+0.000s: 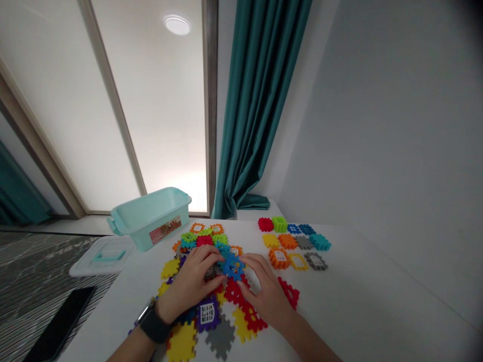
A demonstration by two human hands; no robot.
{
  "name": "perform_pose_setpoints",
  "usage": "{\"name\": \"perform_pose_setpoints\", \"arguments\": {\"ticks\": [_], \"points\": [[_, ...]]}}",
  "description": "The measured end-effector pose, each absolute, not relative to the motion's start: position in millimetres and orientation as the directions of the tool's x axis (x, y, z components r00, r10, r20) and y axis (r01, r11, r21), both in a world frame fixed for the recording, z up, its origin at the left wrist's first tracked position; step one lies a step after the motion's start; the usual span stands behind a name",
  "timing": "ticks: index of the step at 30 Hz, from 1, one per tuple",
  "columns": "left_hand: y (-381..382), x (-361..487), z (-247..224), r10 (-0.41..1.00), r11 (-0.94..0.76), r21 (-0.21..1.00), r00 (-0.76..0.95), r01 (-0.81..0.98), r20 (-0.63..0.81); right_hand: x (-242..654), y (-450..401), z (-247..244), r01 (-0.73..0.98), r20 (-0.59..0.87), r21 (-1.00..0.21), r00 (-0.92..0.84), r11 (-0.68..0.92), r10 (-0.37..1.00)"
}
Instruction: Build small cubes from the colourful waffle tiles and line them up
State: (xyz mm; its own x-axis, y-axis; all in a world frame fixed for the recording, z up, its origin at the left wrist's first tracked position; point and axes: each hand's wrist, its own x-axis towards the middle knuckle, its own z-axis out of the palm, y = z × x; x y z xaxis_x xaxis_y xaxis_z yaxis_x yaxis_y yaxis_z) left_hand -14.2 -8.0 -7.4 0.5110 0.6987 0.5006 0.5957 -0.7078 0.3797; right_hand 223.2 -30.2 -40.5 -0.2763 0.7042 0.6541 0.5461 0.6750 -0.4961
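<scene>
Between my two hands is a blue interlocking toy tile (234, 266) with notched edges and openings in it. My left hand (198, 274), with a dark watch on its wrist, grips the tile's left side with thumb and fingers. From the right, my right hand (264, 289) pinches the opposite edge. Under and around them lies a loose heap of notched tiles, among them a purple window tile (207, 313), a grey tile (221, 336), a yellow tile (181, 343) and a red tile (290, 292). My hands hide part of the heap.
Stacks of tiles sorted by colour, such as a teal stack (320, 242) and an orange window stack (279, 258), stand in rows at the right back. A mint plastic bin (151, 216) and its lid (101, 255) sit at the left. A black phone-like object (60, 324) lies lower left.
</scene>
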Motion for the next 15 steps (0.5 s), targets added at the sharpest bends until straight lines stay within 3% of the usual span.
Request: {"name": "perform_pose_setpoints", "arguments": {"ticks": [15], "points": [[-4.8,-15.5,-7.5,0.656,-0.731,0.275,0.533,0.624,0.534,217.4,-35.2,-45.1,0.552,0.627,-0.52,-0.271,0.652,0.73]]}}
